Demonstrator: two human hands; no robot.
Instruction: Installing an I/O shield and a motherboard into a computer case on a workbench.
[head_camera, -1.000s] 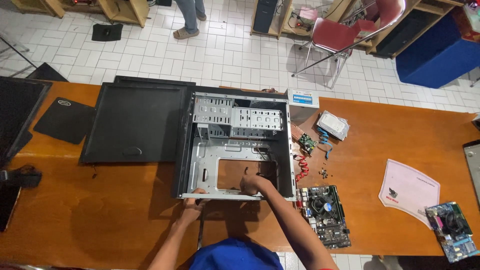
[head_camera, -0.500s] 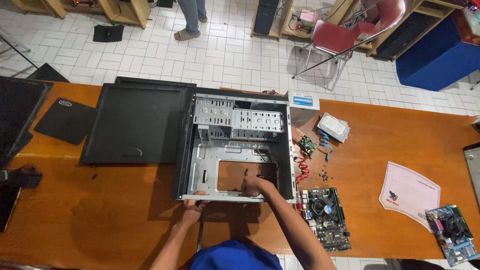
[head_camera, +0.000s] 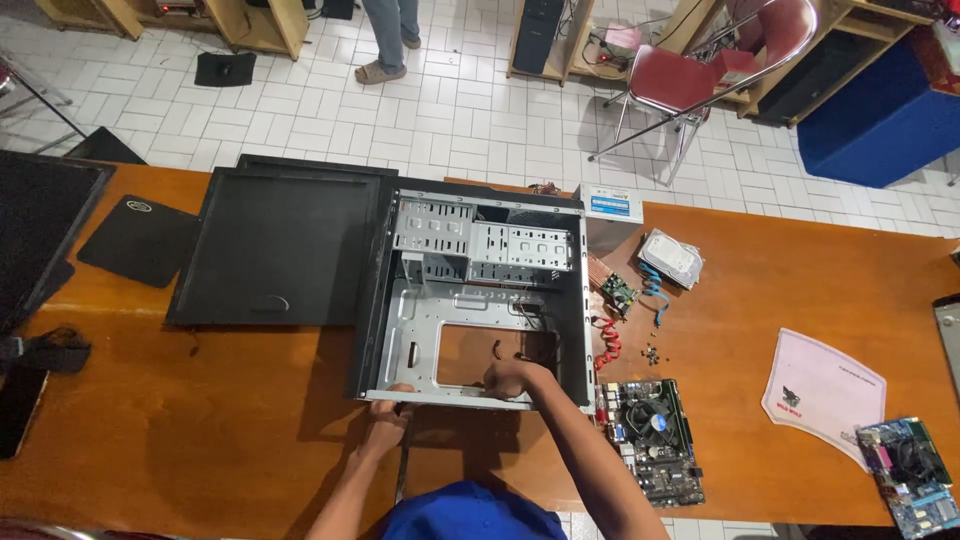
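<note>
An open metal computer case (head_camera: 440, 300) lies on its side on the wooden table (head_camera: 200, 420), its inside bare. My left hand (head_camera: 388, 408) grips the case's near rim from outside, fingers curled over the edge. Reaching inside the case, my right hand (head_camera: 510, 378) rests on the metal tray beside the large cutout, close to the near wall. Its fingers are curled, and whether they pinch anything is hidden. The black side panel (head_camera: 280, 245) lies flat to the left of the case.
Right of the case lie a motherboard (head_camera: 650, 435), red cables (head_camera: 607, 345), a small card (head_camera: 618, 292), loose screws (head_camera: 655, 352), a hard drive (head_camera: 670, 258) and a white box (head_camera: 610, 212). Far right: a pale bag (head_camera: 825, 390), another board (head_camera: 910, 475). Left: a black pad (head_camera: 135, 240).
My right hand has shifted slightly toward the case's near rim. My left hand stays on the rim.
</note>
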